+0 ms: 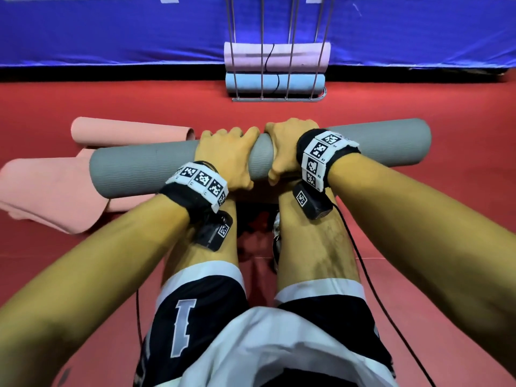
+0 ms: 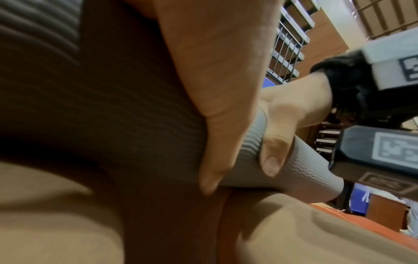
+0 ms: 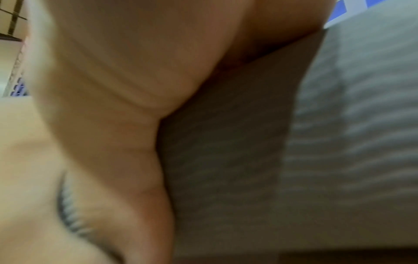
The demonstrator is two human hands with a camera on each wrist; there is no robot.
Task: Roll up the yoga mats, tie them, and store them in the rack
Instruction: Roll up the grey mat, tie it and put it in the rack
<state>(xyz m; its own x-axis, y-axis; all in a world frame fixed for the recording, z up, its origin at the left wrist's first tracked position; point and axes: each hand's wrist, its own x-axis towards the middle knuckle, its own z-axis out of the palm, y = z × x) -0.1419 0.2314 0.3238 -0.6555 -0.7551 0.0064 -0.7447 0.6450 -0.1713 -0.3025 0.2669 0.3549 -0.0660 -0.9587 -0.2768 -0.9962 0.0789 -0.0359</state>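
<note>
A rolled grey yoga mat [image 1: 145, 169] lies crosswise over my knees, in the middle of the head view. My left hand [image 1: 227, 156] grips it near its middle, fingers over the top and thumb underneath. Right beside it my right hand [image 1: 284, 146] grips the same roll. The left wrist view shows both thumbs pressed on the ribbed grey mat [image 2: 251, 142]. In the right wrist view the grey mat [image 3: 339, 142] fills the right side, blurred. A wire rack [image 1: 276, 99] stands at the far wall with a pink rolled mat [image 1: 245, 55] above a light blue one [image 1: 251, 83], each tied with a black cord.
A loose salmon-pink mat [image 1: 50, 191] lies partly rolled on the red floor [image 1: 446, 101] to my left, under the grey roll's left end. A blue padded wall [image 1: 111, 29] runs behind the rack. Black cables trail from both wrist cameras along my legs.
</note>
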